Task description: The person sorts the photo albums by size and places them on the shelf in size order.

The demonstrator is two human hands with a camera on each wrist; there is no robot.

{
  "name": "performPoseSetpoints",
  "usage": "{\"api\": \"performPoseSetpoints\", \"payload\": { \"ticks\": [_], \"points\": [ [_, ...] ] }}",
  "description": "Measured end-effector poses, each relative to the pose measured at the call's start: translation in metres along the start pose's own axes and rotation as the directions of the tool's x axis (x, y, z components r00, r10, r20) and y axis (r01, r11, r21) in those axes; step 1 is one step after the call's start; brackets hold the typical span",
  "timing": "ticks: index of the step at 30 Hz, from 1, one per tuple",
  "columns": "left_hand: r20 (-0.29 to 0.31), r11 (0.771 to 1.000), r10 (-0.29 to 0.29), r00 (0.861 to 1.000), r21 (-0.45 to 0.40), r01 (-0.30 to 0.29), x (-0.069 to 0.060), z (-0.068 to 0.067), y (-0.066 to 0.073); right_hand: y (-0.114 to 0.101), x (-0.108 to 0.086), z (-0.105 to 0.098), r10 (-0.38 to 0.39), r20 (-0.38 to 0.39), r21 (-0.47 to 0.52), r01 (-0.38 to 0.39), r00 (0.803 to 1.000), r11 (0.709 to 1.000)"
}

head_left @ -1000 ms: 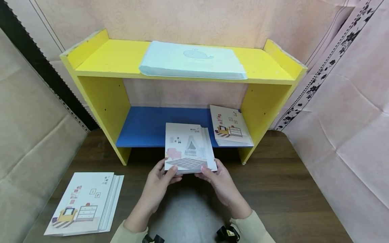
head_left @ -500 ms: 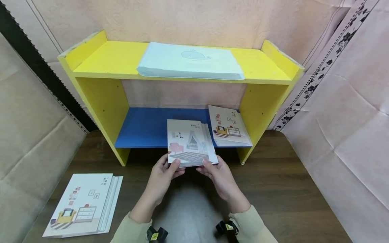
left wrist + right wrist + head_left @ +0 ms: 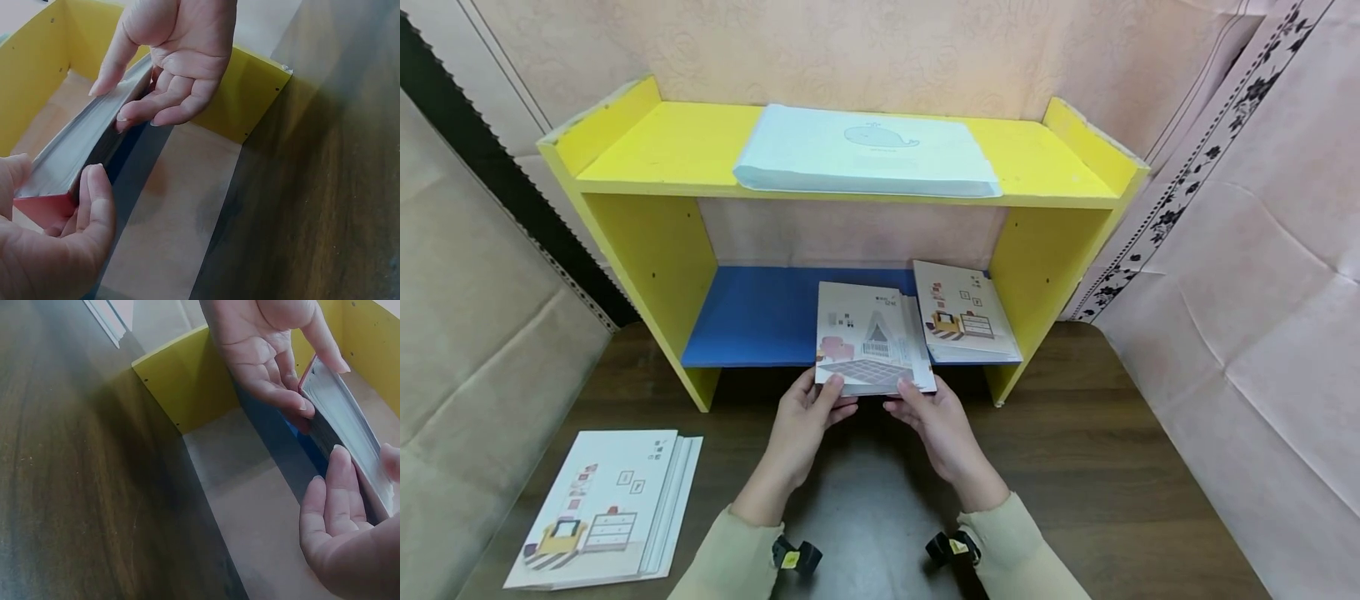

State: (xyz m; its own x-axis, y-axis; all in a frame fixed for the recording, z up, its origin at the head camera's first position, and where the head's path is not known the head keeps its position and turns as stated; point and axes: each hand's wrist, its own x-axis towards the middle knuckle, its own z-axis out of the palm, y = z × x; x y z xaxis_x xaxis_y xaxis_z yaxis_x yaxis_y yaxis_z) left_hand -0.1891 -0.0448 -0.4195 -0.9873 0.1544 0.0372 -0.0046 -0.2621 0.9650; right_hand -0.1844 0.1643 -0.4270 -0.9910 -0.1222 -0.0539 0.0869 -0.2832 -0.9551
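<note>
Both hands hold a small stack of white-covered books (image 3: 863,337) at its near corners, over the front of the blue lower shelf (image 3: 752,312). The top cover shows a grey pointed tower and a pink patch. My left hand (image 3: 801,421) grips the left corner, thumb on top and fingers below. The right hand (image 3: 936,429) grips the right corner the same way. In the left wrist view the books' page edges (image 3: 84,140) and a red spine end (image 3: 47,209) show between the hands. Just right of the held stack, another book stack (image 3: 966,312) lies on the blue shelf.
The yellow shelf unit (image 3: 662,267) has side walls on both sides. On its top board lies a pale blue packet (image 3: 865,154) with a whale drawing. A larger stack of white books (image 3: 602,508) lies on the wooden table (image 3: 1097,467) at left.
Both hands have moved forward, away from the body, carrying the book stack further over the blue shelf. The other stacks and the packet stay where they were.
</note>
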Motion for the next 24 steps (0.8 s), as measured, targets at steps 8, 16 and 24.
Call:
{"api": "performPoseSetpoints", "payload": {
  "ticks": [8,16,24],
  "points": [
    [-0.048,0.996,0.006,0.999,0.087,-0.002,0.012,0.000,0.000,-0.003,0.010,0.002,0.014,-0.034,-0.009,-0.014,0.999,1.000],
    [-0.072,0.981,-0.020,0.997,0.194,0.034,0.027,0.004,0.006,-0.007,0.021,0.002,0.060,-0.112,-0.024,-0.063,0.992,0.998],
    [-0.125,0.972,-0.050,0.991,0.221,0.077,0.040,0.006,0.009,-0.008,0.033,0.004,0.089,-0.149,-0.015,-0.092,0.985,0.996]
  ]
}}
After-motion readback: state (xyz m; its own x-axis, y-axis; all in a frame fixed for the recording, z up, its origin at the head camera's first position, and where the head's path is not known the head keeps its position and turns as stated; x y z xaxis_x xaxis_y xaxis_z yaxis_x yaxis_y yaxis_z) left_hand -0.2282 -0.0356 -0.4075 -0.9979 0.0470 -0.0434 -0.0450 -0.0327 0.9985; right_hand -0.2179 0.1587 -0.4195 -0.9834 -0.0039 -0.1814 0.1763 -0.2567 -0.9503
